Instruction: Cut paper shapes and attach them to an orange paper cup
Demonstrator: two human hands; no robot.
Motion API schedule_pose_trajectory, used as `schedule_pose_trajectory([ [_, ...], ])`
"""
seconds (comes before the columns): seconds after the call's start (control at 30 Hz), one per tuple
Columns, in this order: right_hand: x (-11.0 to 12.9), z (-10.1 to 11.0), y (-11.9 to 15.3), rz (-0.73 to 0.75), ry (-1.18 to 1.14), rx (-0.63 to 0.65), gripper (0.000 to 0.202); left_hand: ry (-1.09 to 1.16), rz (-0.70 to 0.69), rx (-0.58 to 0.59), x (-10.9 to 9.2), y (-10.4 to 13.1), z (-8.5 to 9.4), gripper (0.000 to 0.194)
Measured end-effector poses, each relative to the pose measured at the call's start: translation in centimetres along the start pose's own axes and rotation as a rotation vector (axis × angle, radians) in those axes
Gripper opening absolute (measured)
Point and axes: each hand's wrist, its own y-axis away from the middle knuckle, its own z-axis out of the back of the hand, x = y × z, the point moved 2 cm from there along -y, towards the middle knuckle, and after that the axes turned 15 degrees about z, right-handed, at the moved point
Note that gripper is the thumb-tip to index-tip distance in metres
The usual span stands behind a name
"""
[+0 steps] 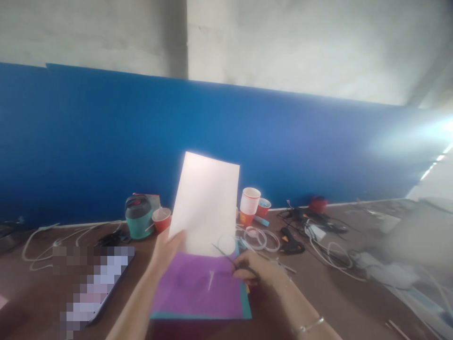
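Note:
My left hand grips the left edge of a white sheet of paper, thumb on its face, holding it tilted up over the table. A round outline shows at the paper's lower right corner. My right hand is closed around the dark handles of scissors, whose thin blades point up and left at that corner. Whether the blades touch the paper I cannot tell. Below lies a purple sheet on a teal sheet, with a small white paper scrap on the purple.
Behind the paper stand a teal-and-grey container, a red cup and stacked paper cups. To the right lie clear tubing rings, a black glue gun and tangled cables. A pixelated device lies left. A blue partition closes the back.

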Motion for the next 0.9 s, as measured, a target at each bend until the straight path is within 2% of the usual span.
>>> schedule_pose_trajectory([
  [0.2, 0.0, -0.6, -0.1, 0.066, -0.092, -0.012, 0.024, -0.003, -0.009, -0.004, 0.3, -0.2, 0.1, 0.048],
  [0.43, -0.4, -0.6, -0.3, 0.110, -0.031, -0.006, 0.030, -0.009, -0.029, -0.022, 0.6, -0.5, 0.1, 0.045],
  [0.63, -1.1, -0.6, -0.6, 0.129, -0.023, -0.075, 0.023, 0.024, -0.013, -0.050, 0.3, -0.2, -0.1, 0.045],
  [0.9, -2.5, -0.9, -1.0, 0.119, -0.036, -0.172, 0.029, 0.053, -0.031, -0.063, 0.6, -0.3, -0.3, 0.047],
])
